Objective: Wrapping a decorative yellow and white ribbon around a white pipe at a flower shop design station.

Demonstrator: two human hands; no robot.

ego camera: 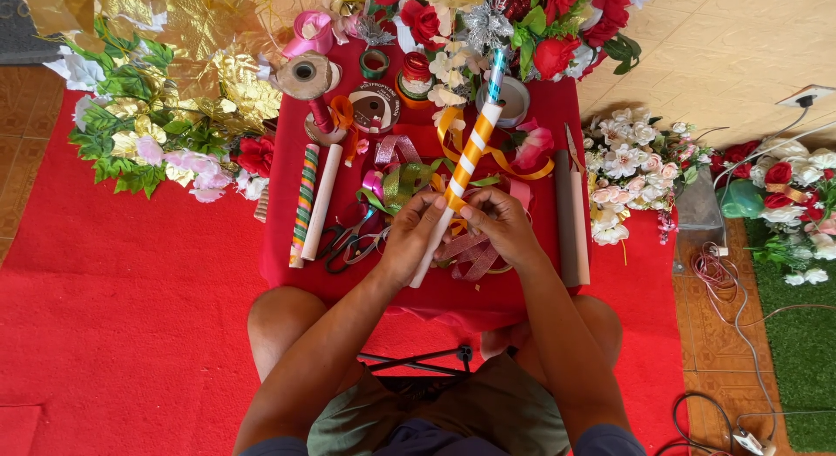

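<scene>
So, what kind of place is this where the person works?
Probably a home craft corner for flower decorations, on the floor. The hands, left hand and right hand, hold a ribbon-wrapped stick over a low red table, with ribbon spools, scissors and artificial flowers around.

A home craft corner for floral decoration — a low table draped in red cloth (540,116) on a red carpet (131,282) over tiled floor, crowded with artificial flowers (627,164), ribbon spools (373,103) and scissors (344,243).

red table (279,195) | on it: scissors (344,244), ribbon spools (374,103), paper rolls (320,202)
</scene>
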